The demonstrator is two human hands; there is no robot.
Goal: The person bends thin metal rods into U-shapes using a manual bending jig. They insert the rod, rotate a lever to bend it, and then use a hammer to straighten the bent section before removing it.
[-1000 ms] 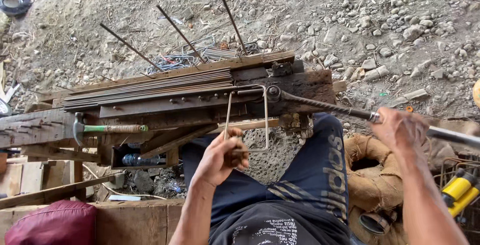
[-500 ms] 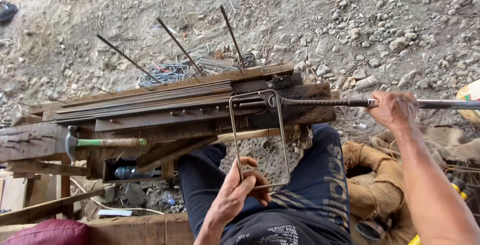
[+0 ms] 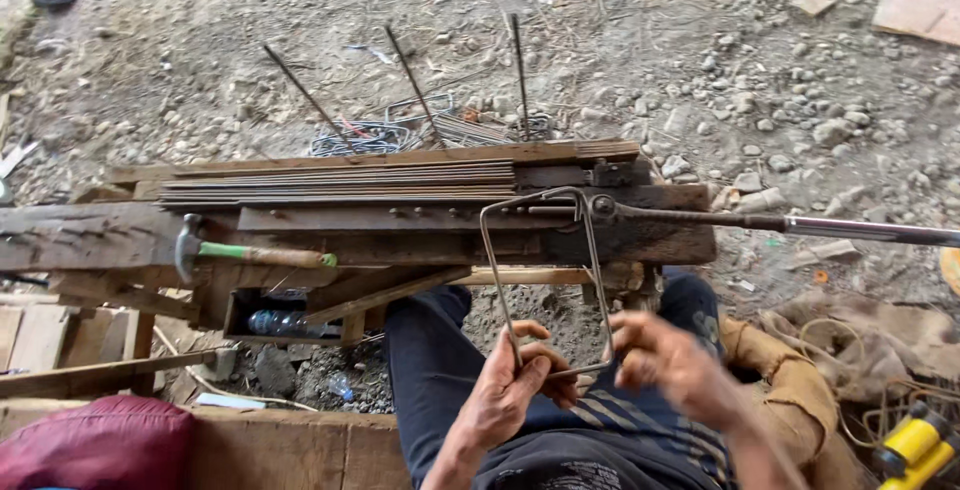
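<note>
Gravel and loose stones are spreading out behind a rough wooden bench point(image 3: 120, 235), where a hammer point(image 3: 250, 253) with a green-banded handle is lying well to the left of the fingers. Straight rods point(image 3: 340, 182) are resting along its top. The left hand point(image 3: 510, 385) is curling closed around the near corner of a bent wire stirrup point(image 3: 545, 280), whose far end is hooking at the bending lever point(image 3: 780, 222). Just beside it, the right hand point(image 3: 672, 360) is blurring, fingers half spread, touching the stirrup's near right corner; I cannot tell if it is gripping.
</note>
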